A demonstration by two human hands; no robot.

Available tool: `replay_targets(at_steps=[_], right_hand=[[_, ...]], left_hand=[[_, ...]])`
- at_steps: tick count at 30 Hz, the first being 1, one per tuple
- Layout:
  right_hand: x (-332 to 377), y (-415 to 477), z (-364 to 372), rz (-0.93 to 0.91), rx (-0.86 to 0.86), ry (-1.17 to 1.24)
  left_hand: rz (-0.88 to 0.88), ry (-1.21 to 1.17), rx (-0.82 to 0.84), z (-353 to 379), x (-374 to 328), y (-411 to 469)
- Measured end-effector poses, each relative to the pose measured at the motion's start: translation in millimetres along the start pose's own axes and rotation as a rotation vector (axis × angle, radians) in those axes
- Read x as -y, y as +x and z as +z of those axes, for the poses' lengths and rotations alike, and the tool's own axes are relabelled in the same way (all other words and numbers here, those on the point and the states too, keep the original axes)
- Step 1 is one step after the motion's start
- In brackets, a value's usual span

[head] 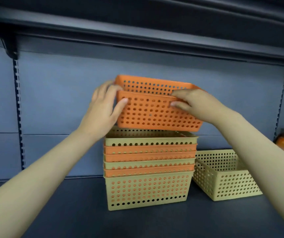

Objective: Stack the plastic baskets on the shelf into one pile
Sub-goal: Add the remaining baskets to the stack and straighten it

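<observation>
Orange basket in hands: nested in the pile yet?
No. Orange basket is held tilted above the pile; its base is just over the top rim.

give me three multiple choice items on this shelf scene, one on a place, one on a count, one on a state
1. Where is the loose beige basket?
A. right of the pile
B. left of the pile
C. on top of the pile

2. How many orange rims show nested in the pile?
A. one
B. three
C. five

3. The orange basket is
A. lying on the shelf
B. held above the pile by both hands
C. nested fully

Key: 1 A, it stands on the shelf beside the pile's right side. 2 B, three orange bands between beige ones. 3 B, left hand and right hand grip its ends.
</observation>
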State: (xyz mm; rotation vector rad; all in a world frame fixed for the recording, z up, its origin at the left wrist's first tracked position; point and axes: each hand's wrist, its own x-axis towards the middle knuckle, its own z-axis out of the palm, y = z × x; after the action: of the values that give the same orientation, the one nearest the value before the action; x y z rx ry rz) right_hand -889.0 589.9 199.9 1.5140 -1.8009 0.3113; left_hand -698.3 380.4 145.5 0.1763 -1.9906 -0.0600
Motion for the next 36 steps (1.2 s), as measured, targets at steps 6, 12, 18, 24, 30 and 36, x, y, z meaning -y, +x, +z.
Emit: replay_targets(at_steps=[6, 12, 18, 24, 30, 36], right_hand=[[23, 0, 38, 0.05, 0.071, 0.181], [21, -24, 58, 0.217, 0.113, 0.4], [10, -51, 66, 0.354, 0.101, 0.219], [7, -54, 80, 0.438, 0.091, 0.184], [-10, -58, 92, 0.353, 0.02, 0.279], [-37, -81, 95, 0.47, -0.052, 0.593]], left_hand=[[-0.069, -0.156, 0.116, -5, 24, -21], [-0.043, -0.124, 0.255, 6, 36, -38], [-0.008, -0.054, 0.254, 15, 31, -44], [-0.09, 0.027, 0.298, 17, 28, -42], [-0.248, 0.146, 0.378, 21, 5, -32], [-0.012, 0.503, 0.184, 62, -56, -32]])
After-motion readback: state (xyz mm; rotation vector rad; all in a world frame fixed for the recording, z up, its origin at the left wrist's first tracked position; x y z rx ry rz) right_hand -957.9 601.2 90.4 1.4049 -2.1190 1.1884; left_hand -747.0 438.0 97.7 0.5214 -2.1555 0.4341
